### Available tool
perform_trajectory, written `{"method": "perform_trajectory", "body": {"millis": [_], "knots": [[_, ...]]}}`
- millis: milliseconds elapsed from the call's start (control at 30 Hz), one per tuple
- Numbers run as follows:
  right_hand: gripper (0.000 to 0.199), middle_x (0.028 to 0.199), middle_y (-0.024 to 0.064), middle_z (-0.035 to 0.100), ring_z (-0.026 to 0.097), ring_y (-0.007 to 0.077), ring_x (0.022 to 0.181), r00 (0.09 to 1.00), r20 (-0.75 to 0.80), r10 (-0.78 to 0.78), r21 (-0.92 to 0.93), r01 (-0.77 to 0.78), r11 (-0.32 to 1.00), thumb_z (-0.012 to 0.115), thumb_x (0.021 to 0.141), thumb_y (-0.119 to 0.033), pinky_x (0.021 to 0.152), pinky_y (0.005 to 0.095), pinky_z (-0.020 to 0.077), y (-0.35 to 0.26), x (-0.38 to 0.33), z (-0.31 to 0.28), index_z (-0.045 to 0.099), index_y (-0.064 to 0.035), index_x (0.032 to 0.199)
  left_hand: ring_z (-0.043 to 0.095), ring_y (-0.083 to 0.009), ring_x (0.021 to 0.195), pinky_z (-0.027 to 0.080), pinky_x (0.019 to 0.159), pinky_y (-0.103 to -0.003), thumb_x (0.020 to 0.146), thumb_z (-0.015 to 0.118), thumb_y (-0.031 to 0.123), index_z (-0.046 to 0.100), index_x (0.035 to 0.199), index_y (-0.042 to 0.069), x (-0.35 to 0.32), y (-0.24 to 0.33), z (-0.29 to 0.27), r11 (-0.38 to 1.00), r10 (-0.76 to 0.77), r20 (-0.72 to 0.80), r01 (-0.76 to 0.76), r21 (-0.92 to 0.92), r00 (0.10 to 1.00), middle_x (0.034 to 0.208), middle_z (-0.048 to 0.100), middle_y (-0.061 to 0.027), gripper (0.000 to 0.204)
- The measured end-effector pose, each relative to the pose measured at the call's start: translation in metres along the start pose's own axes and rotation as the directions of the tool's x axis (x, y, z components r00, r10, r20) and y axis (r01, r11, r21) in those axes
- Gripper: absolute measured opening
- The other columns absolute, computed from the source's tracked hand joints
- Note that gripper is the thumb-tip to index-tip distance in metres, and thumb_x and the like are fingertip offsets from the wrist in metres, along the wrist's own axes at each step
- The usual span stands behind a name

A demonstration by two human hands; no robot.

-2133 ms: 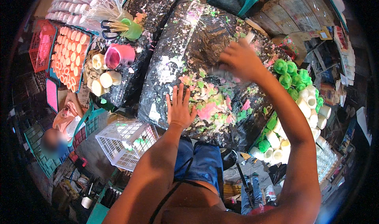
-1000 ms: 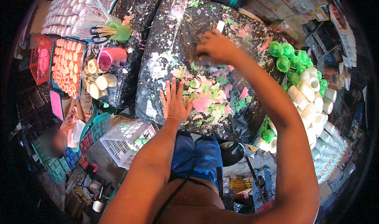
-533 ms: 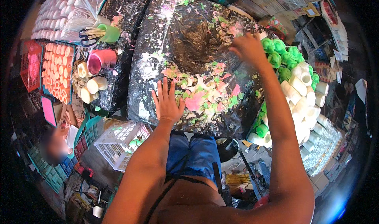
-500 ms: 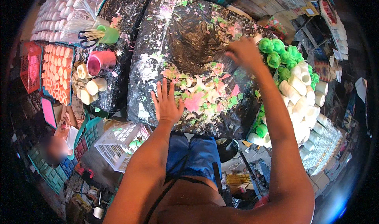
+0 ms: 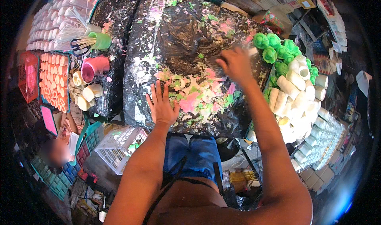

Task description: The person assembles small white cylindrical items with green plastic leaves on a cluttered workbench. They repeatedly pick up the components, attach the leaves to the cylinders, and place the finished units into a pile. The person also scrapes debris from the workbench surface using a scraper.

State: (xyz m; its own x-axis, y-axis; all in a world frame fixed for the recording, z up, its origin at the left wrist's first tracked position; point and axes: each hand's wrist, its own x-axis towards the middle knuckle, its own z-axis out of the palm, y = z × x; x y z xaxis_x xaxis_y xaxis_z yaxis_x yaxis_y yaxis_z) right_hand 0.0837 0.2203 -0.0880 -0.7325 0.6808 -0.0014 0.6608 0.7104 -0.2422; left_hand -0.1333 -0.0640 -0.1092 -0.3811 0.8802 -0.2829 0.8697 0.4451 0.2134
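A black plastic-wrapped work surface (image 5: 186,34), glossy and crinkled, slopes away in front of the person, spattered with pale paint. Pink, green and cream scraps (image 5: 196,96) lie scattered thickly across its near half, mostly flat, some overlapping, with thinner flecks trailing toward the far edge.

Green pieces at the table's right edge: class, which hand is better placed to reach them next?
Right. The right hand is close beside the green pieces; the left hand lies flat, farther away.
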Motion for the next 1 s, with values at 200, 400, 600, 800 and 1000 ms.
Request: {"method": "perform_trajectory", "body": {"millis": [200,400,600,800,1000], "knots": [[0.029,0.099,0.006,0.073,0.062,0.0296,0.104,1.0,-0.017,0.003,0.021,-0.003,1.0,0.071,0.095,-0.042,0.101,0.0512,0.0402,-0.007,-0.006,-0.012,0.071,-0.0142,0.1,0.005,-0.0388,0.164,0.002,0.128,-0.062,0.093,0.055,0.037,0.033,0.163,0.005,0.001,0.001,-0.001,1.0,-0.008,0.004,0.008,-0.005,1.0,0.176,0.013,-0.018,0.08],[0.028,0.092,0.0044,0.073,0.062,0.0311,0.098,0.987,0.107,0.12,0.075,-0.128,0.989,0.073,0.093,-0.042,0.096,0.0508,0.0412,-0.014,-0.024,-0.006,0.071,-0.0149,0.095,0.004,-0.0382,0.164,0.002,0.128,-0.062,0.093,0.055,0.038,0.03,0.165,0.005,0.001,0.002,-0.004,1.0,-0.014,0.022,0.014,0.015,1.0,0.177,0.012,-0.0179,0.084],[0.03,0.098,0.0066,0.071,0.062,0.0301,0.099,0.999,-0.007,0.043,0.108,-0.042,0.993,0.072,0.093,-0.042,0.094,0.0515,0.0422,-0.059,-0.034,0.0,0.07,-0.0115,0.097,0.004,-0.0391,0.163,0.002,0.128,-0.062,0.092,0.055,0.039,0.033,0.163,0.003,0.001,0.001,-0.005,1.0,-0.02,0.033,0.019,0.014,0.999,0.177,0.011,-0.0179,0.082],[0.033,0.094,0.0097,0.073,0.065,0.034,0.096,0.916,-0.028,0.4,-0.132,-0.4,0.907,0.069,0.096,-0.044,0.092,0.0513,0.0444,-0.009,-0.095,-0.05,0.068,-0.0109,0.098,0.004,-0.0381,0.164,0.005,0.128,-0.064,0.091,0.059,0.039,0.035,0.164,0.009,0.001,-0.002,0.003,1.0,-0.017,-0.003,0.017,0.004,1.0,0.177,0.012,-0.0158,0.083],[0.035,0.092,0.0126,0.075,0.073,0.0377,0.083,0.694,0.012,0.72,-0.259,-0.693,0.673,0.06,0.102,-0.044,0.083,0.0538,0.0482,-0.016,-0.141,-0.022,0.067,-0.0095,0.103,0.003,-0.0391,0.164,0.003,0.127,-0.064,0.091,0.059,0.038,0.033,0.163,0.005,0.0,0.001,0.001,1.0,0.002,-0.023,-0.003,-0.01,1.0,0.177,0.011,-0.0165,0.084]]}}
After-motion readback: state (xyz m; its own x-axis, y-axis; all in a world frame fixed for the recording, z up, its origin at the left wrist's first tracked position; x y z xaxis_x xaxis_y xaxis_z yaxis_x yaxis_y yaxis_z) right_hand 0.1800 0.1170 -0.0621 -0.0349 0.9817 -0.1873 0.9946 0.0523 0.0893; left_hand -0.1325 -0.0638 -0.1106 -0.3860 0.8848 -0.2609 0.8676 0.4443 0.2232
